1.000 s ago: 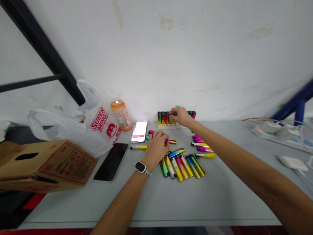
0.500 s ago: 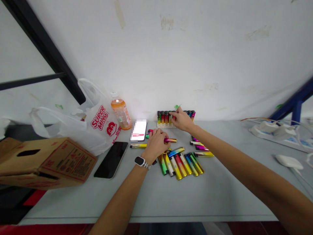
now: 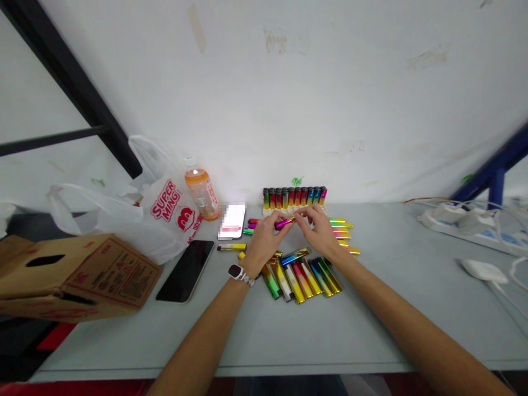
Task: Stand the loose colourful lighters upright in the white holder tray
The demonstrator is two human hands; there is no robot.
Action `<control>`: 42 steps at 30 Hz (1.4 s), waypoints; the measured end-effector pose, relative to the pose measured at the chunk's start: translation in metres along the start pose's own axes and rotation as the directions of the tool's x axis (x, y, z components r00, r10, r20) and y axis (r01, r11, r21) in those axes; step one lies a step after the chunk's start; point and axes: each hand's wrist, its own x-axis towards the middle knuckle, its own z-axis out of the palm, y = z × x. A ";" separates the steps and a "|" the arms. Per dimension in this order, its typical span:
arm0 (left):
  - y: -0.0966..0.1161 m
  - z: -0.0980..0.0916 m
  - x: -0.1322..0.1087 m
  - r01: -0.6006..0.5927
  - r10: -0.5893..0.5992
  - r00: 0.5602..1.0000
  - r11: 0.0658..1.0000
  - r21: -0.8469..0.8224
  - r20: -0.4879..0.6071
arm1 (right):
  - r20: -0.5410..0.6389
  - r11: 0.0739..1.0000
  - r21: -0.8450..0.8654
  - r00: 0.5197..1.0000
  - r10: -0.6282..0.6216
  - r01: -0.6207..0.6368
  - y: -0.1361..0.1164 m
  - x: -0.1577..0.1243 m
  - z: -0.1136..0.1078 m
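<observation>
Both hands meet over the middle of the grey table (image 3: 289, 335). My left hand (image 3: 264, 239), with a watch on its wrist, pinches one end of a magenta-and-gold lighter (image 3: 284, 223). My right hand (image 3: 319, 231) has its fingertips closed on the other end. Behind them a white rack (image 3: 293, 198) by the wall holds a row of upright coloured lighters. A row of loose lighters (image 3: 303, 275) lies side by side in front of the hands, and several more (image 3: 342, 231) lie stacked to the right.
A dark phone (image 3: 185, 270) lies left of my left arm, a lit phone (image 3: 231, 221) beyond it. An orange drink bottle (image 3: 202, 193), a white plastic bag (image 3: 165, 212) and a cardboard box (image 3: 78, 275) stand on the left. A power strip (image 3: 466, 223) with cables sits far right.
My right hand drew back from the rack to my left hand. My left hand lifted a magenta-and-gold lighter off the table, and both hands now hold it.
</observation>
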 end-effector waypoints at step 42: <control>0.026 0.026 -0.016 0.342 -0.469 0.883 0.676 -0.653 -0.023 | 0.084 0.959 0.187 0.976 0.199 -0.212 -0.008 -0.025 -0.003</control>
